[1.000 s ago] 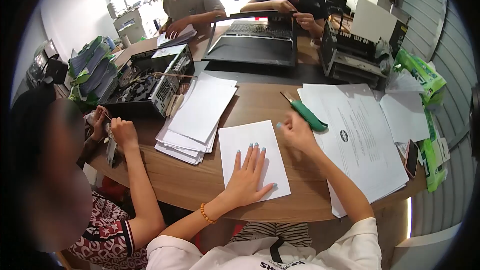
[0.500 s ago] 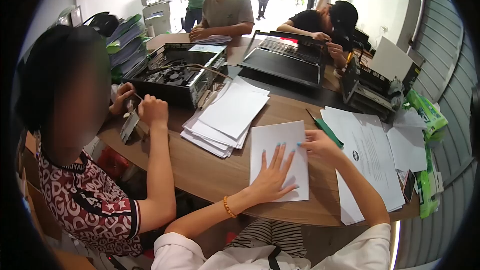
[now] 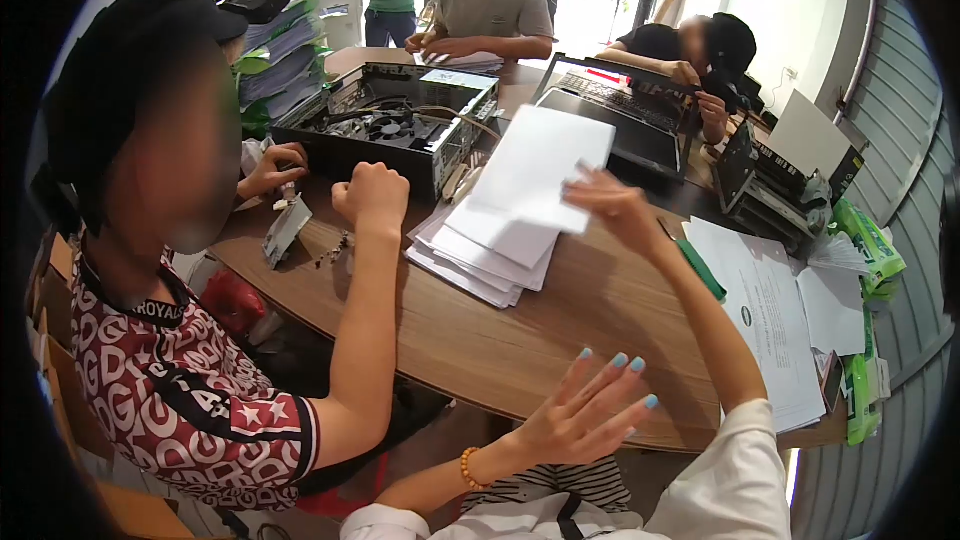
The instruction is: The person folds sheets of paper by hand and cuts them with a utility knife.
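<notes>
Wooden tabletop (image 3: pixel 480 350) beyond, left hand (image 3: pixel 578 420) splays; right hand (image 3: pixel 618 204) blurs by paper (image 3: pixel 545 155), grip unclear.

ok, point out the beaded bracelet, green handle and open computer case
Beaded bracelet (image 3: pixel 467 469): head view, beads at the wrist.
Green handle (image 3: pixel 702 270): head view, middle of the grip.
Open computer case (image 3: pixel 360 157): head view, black side wall.

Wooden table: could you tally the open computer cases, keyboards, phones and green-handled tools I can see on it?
Open computer case: 1
Keyboard: 1
Phone: 1
Green-handled tool: 1
Total: 4
</notes>
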Demonstrator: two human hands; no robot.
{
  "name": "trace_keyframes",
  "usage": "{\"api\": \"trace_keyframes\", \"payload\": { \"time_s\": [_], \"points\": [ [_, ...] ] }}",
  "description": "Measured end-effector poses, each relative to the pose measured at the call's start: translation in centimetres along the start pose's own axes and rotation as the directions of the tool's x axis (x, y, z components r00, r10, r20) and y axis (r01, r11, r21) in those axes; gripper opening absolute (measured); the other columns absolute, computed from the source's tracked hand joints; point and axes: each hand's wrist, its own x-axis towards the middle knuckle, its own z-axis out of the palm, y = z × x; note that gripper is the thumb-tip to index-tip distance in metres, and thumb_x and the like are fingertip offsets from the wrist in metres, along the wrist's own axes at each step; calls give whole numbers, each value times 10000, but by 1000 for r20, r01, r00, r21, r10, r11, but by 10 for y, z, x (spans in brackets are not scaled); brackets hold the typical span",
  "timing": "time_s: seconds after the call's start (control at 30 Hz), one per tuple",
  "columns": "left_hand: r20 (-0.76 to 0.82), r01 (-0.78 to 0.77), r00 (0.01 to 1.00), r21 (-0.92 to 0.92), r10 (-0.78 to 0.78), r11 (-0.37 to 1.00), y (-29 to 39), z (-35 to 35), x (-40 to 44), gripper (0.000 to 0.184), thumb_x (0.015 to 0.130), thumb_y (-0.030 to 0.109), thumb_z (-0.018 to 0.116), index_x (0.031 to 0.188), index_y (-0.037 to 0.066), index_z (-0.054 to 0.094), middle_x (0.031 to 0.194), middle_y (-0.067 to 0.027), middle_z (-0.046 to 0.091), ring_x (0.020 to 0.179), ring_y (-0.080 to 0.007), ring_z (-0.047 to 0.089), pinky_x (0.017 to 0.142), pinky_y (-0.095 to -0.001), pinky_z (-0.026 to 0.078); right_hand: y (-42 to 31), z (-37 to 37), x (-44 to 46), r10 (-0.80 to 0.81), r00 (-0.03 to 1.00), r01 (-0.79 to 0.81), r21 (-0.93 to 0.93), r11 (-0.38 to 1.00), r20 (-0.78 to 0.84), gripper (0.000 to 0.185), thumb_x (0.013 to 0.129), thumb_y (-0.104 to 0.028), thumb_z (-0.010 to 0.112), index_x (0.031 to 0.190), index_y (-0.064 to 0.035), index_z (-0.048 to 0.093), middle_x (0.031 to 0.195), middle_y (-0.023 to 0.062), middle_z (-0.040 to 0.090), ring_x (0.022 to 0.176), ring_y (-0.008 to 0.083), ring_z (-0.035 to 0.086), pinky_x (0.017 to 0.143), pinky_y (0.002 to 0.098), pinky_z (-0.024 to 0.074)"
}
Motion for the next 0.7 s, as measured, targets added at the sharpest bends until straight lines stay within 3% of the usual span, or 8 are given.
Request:
{"api": "trace_keyframes", "payload": {
  "time_s": [0.07, 0.27, 0.33, 0.4, 0.5, 0.53, 0.6, 0.7],
  "points": [
    [65, 36, 997, 41, -38, 999, -3, -15, -11, 494, 819, 232, 611, 1257, 78, 443, 1314, -284, 412, 1282, -399, 346, 1055, -573, 210, 22, 49, -7, -11, 987, 1, 62, 998, 162, 448, 786, 99, 525, 1142, -156, 621, 1208, 69, 567, 1249, 292, 410, 1101, 410, 252],
    [112, 289, 950, 45, -293, 956, -18, -39, -29, 521, 801, 155, 632, 1255, 3, 427, 1355, -313, 333, 1274, -458, 319, 1056, -550, 209, 7, 75, -2, 129, 972, -180, 265, 947, 198, 386, 772, 66, 515, 1101, -96, 634, 1187, 121, 575, 1198, 291, 472, 1028, 398, 373],
    [100, 298, 948, 62, -303, 953, -18, -38, -24, 533, 800, 149, 634, 1265, 0, 419, 1358, -314, 329, 1280, -455, 308, 1057, -548, 206, 3, 74, -4, 99, 970, -119, 75, 990, 223, 387, 776, 67, 504, 1103, -96, 632, 1166, 123, 588, 1154, 295, 514, 974, 394, 422],
    [136, 315, 938, 41, -317, 948, -19, -33, -18, 541, 809, 145, 622, 1282, -1, 405, 1363, -303, 330, 1286, -448, 303, 1054, -546, 215, 2, 72, -2, 111, 946, -133, 53, 990, 304, 449, 775, 50, 518, 1190, -111, 577, 1243, 142, 534, 1217, 308, 451, 1018, 411, 374],
    [190, 267, 944, 32, -268, 963, -17, -20, -10, 549, 810, 136, 614, 1294, -4, 397, 1370, -284, 334, 1291, -434, 302, 1053, -543, 224, -11, 51, -7, 115, 883, -112, -34, 993, 455, 716, 751, 8, 579, 1395, -173, 325, 1454, 162, 257, 1338, 342, 247, 1107, 487, 175],
    [193, 265, 944, 38, -267, 963, -16, -17, -7, 549, 810, 136, 614, 1294, -4, 397, 1370, -284, 334, 1291, -434, 302, 1053, -543, 224, -17, 34, -15, 111, 886, -110, -30, 994, 450, 716, 751, 8, 579, 1395, -173, 325, 1454, 162, 257, 1338, 342, 247, 1107, 487, 175],
    [240, 229, 944, 25, -228, 973, -14, -12, -3, 542, 812, 128, 604, 1295, -7, 400, 1370, -258, 352, 1296, -413, 310, 1057, -534, 227, -28, -6, -41, 143, 914, -184, 75, 980, 381, 681, 795, -36, 590, 1401, -164, 307, 1448, 150, 276, 1302, 340, 320, 1093, 446, 241],
    [308, 202, 931, 5, -194, 979, -12, 0, 8, 536, 807, 119, 599, 1291, -9, 408, 1368, -227, 374, 1298, -385, 324, 1063, -520, 229, -37, -71, -105, 311, 875, -332, -8, 943, 372, 618, 817, -93, 607, 1374, -96, 339, 1409, 164, 337, 1234, 344, 405, 1029, 389, 345]
  ]
}}
